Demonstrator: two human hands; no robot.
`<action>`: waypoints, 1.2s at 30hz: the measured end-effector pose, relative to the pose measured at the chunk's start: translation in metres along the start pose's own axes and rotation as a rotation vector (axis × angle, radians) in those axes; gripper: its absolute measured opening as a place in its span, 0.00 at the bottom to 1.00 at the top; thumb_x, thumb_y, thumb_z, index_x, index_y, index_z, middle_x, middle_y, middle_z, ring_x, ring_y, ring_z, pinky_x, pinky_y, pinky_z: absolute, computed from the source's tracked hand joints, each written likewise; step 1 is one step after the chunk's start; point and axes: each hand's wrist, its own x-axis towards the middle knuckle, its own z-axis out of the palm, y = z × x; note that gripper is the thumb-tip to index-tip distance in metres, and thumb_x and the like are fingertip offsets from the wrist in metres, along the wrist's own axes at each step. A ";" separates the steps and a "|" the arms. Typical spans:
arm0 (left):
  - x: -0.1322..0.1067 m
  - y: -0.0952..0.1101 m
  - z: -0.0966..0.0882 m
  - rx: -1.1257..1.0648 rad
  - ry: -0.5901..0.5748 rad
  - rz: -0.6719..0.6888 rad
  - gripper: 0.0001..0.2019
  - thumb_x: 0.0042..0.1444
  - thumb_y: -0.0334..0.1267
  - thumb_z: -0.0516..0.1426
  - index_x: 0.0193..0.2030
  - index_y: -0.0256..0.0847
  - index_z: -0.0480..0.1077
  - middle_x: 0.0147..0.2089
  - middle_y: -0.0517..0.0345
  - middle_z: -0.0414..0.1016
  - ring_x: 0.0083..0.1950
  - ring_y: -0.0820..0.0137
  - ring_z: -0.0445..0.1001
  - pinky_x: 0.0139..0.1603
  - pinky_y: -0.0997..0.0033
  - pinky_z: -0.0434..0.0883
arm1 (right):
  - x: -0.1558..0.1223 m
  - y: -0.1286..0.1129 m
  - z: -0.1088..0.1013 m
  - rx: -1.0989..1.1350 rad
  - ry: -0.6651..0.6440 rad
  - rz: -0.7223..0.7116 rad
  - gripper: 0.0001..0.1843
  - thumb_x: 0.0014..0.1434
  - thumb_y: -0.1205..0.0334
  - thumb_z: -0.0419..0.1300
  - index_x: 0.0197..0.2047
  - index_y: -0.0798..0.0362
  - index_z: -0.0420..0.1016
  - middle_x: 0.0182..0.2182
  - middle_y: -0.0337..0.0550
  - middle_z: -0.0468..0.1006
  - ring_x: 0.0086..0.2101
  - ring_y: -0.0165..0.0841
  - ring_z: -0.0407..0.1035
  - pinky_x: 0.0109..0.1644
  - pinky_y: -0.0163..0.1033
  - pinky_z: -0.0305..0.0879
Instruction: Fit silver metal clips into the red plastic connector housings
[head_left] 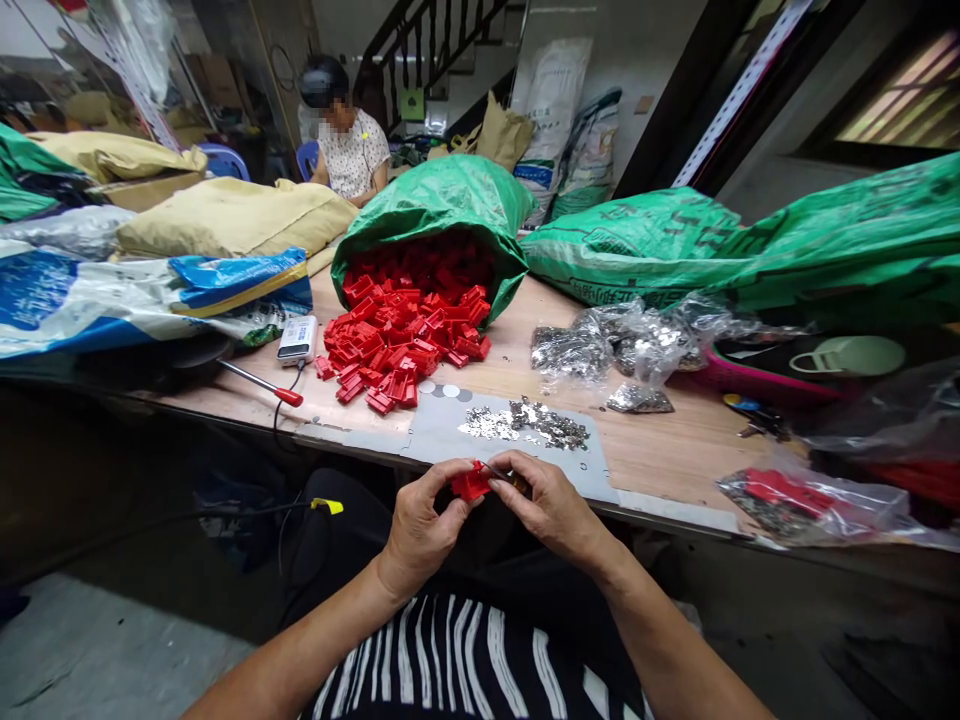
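Observation:
Just in front of the table edge, my left hand [421, 525] pinches a small red plastic part [470, 484] between thumb and fingers. My right hand [551, 505] is closed around a slim dark tool [517, 483], whose tip reaches toward the red part; its exact kind is partly hidden by the fingers. Beyond my hands, small flat silvery metal pieces [491, 423] and darker metal pieces [555, 425] lie on a grey mat [442, 440]. A heap of similar red plastic parts [382, 345] spills onto the table from a green sack [442, 195].
Clear bags of metal pieces [570, 352] lie right of the heap. A white device with a display [297, 341] and a red-tipped rod [262, 384] are at left. Green sacks [637, 240] line the back right. Another person [352, 150] sits across the table.

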 end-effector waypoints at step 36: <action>-0.004 -0.002 0.001 0.052 0.056 0.056 0.17 0.55 0.30 0.59 0.52 0.48 0.71 0.50 0.57 0.79 0.51 0.64 0.77 0.55 0.65 0.73 | 0.005 0.011 0.011 0.467 0.051 0.218 0.15 0.57 0.49 0.61 0.33 0.52 0.66 0.26 0.34 0.65 0.27 0.27 0.58 0.32 0.33 0.57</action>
